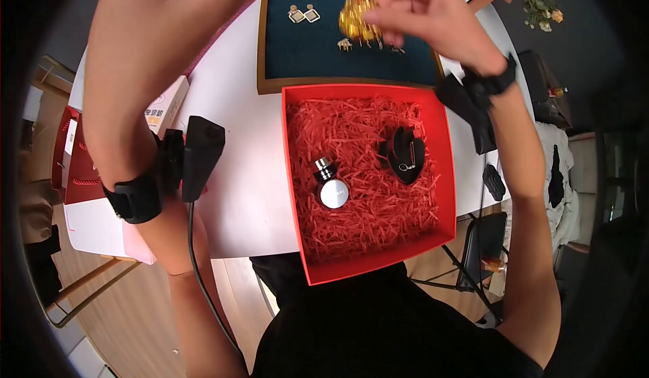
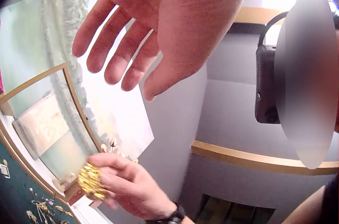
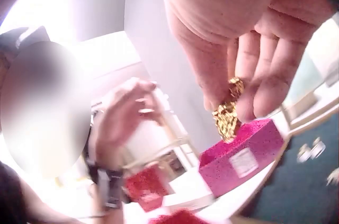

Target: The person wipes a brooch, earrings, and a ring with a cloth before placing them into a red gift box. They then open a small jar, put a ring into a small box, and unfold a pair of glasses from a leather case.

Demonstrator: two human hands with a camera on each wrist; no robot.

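Note:
My right hand (image 1: pixel 422 16) pinches a shiny, crinkled gold bundle (image 1: pixel 358 19) between thumb and fingers, over the framed dark green jewelry tray (image 1: pixel 287 60). Its exact kind I cannot tell. In the right wrist view the gold bundle (image 3: pixel 228 121) pokes out below the fingertips. My left hand (image 2: pixel 164 28) is raised with its fingers spread and holds nothing; part of it is cut off at the top of the head view. Square earrings (image 1: pixel 304 15) and small gold pieces (image 1: pixel 345 44) lie on the tray.
Near my body, an open red box (image 1: pixel 448 195) is filled with shredded red paper (image 1: pixel 368 209). A small silver-capped bottle (image 1: pixel 333 193) and a black jewelry holder (image 1: pixel 407 155) sit in it. A glittery pink box (image 3: pixel 243 158) stands beyond the tray's left side.

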